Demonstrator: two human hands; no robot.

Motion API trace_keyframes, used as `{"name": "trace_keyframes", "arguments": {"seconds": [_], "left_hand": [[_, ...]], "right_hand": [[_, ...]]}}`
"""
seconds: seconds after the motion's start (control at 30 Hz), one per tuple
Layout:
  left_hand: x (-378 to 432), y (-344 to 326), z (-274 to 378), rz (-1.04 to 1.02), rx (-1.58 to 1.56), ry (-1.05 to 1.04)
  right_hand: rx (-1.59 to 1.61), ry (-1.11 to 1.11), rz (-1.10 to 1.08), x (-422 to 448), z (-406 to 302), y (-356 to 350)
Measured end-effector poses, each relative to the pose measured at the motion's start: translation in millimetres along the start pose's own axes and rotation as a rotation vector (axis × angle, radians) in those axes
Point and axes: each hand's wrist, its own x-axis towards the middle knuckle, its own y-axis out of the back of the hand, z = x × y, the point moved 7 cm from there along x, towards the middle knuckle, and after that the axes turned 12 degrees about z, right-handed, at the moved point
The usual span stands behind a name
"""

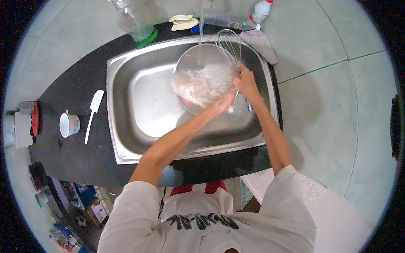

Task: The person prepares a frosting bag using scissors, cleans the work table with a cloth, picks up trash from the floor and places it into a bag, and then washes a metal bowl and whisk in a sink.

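Observation:
A wire balloon whisk (228,44) points up and away from me over the right side of a round bowl (187,57). My right hand (245,81) grips it where the wires meet the handle. Just below, my left hand (226,100) is at the lower handle; its fingers are blurred and partly hidden. The bowl stands in the right half of a stainless steel sink (152,104) and holds churning, whitish water (202,83). A thin stream of water (201,33) falls into it from above.
Left on the black counter (85,164) lie a white spatula (95,104) and a plastic cup (69,125). Behind the sink are a large plastic bottle (136,27), a folded cream cloth (183,22), a lying clear bottle (224,19), a red-capped bottle (261,12) and a pinkish cloth (260,44).

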Motion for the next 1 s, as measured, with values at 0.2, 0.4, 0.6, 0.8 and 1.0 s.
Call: {"name": "trace_keyframes", "arguments": {"seconds": [0.2,0.4,0.6,0.8,1.0], "left_hand": [[-47.7,87.1,-42.5,-0.232,0.864,-0.241],[-20.5,124.7,-24.8,0.052,1.285,-0.627],[-44.5,10.7,-42.4,-0.116,0.058,0.174],[-80.3,52.8,-34.1,-0.31,0.654,0.089],[-53.1,124.0,-39.1,-0.078,1.178,-0.277]], "right_hand": [[-0.254,0.047,-0.293,20.9,-51.0,11.0],[-0.254,0.195,-0.105,21.3,-61.4,8.9],[-0.31,0.136,-0.162,18.5,-68.6,9.3],[-0.33,0.126,-0.191,14.2,-74.2,16.7],[-0.195,0.226,-0.057,14.8,-87.7,1.0]]}}
